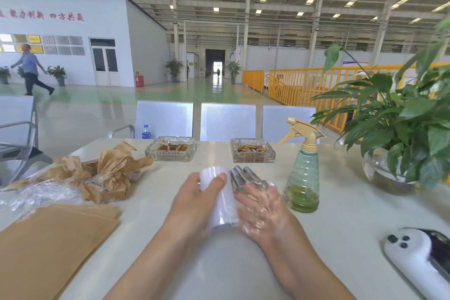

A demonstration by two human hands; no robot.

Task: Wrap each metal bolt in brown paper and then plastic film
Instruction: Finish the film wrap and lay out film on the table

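The left hand is curling its grip round a white roll of clear plastic film at mid tabletop, while the right hand, draped in film, is lying flat with fingers straight over grey metal bolts. Farther off, two square glass ashtrays are holding cigarette butts. A green ribbed spray bottle, standing right, is holding yellow-green liquid. Flat brown paper sheets are lying near left.
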